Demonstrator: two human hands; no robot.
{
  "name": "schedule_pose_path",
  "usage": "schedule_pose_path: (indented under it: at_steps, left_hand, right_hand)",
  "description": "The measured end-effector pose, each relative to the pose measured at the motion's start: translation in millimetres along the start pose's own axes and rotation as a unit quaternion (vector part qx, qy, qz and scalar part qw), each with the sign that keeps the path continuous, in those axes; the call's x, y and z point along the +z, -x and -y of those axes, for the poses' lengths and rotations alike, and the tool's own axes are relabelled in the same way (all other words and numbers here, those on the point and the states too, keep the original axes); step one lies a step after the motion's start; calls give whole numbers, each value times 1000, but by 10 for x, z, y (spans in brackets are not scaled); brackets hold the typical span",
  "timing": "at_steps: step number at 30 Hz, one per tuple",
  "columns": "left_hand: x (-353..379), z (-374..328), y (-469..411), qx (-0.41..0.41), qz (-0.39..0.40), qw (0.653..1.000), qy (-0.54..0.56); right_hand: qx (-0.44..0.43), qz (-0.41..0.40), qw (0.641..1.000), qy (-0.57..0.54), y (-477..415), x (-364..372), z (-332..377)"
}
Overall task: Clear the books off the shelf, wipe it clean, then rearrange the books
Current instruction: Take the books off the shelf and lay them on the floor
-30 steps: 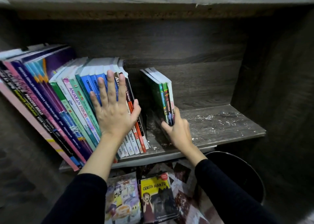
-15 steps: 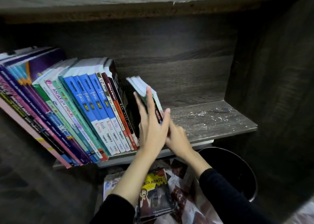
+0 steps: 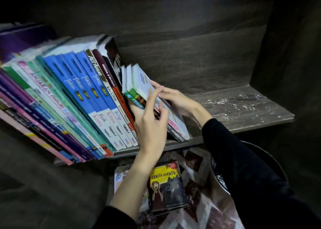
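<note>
A long row of books [image 3: 97, 96] leans to the left on the wooden shelf [image 3: 243, 123], blue "fokus" spines in its middle. At its right end a few thin small books [image 3: 139, 83] lean against it. My left hand [image 3: 149, 124] is in front of them, thumb on their left side and fingers curled over their spines. My right hand [image 3: 178, 100] lies on the white cover of the outermost one, fingers stretched along it. The lower spines are hidden by my left hand.
The right part of the shelf is bare wood with white specks [image 3: 234, 100] of dirt. Below it a black round bin [image 3: 271, 161] stands on the right. A yellow "Cerita Hantu" book [image 3: 166, 185] and other books [image 3: 119, 178] lie on the patterned floor.
The small books have tipped left and now lean against the row. My left hand went from flat on the big row to curled round the small books. My right hand moved onto their cover.
</note>
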State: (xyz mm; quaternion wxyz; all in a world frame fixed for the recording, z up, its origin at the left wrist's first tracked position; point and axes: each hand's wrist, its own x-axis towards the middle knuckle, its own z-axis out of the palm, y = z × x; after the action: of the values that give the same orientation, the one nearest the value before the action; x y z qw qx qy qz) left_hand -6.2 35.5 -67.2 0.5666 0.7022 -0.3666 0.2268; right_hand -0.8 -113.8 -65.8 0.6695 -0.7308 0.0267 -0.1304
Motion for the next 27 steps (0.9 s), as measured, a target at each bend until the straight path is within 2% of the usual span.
schedule_pose_path:
  at_steps: [3, 11, 15, 18, 22, 25, 27]
  left_hand:
    - [-2, 23, -25, 0, -15, 999, 29]
    - [-67, -161, -184, 51, -13, 998, 33]
    - [-213, -354, -278, 64, -26, 993, 96]
    - [-370, -492, -289, 31, -57, 985, 162]
    - [-523, -606, -118, -44, -87, 955, 280]
    - [-571, -531, 168, -82, -95, 944, 305]
    - [-595, -410, 411, -111, -70, 946, 298]
  right_hand:
    - [14, 20, 999, 20, -84, -96, -63]
    - [-20, -30, 999, -26, 63, -93, 63]
    - [-56, -69, 996, 3, 303, -62, 363]
    - [-74, -96, 992, 27, 559, -16, 581]
    - [-93, -92, 989, 68, 970, 117, 698]
    - [-81, -127, 983, 105, 1247, 258, 504]
    - [-61, -152, 979, 121, 1437, 352, 289]
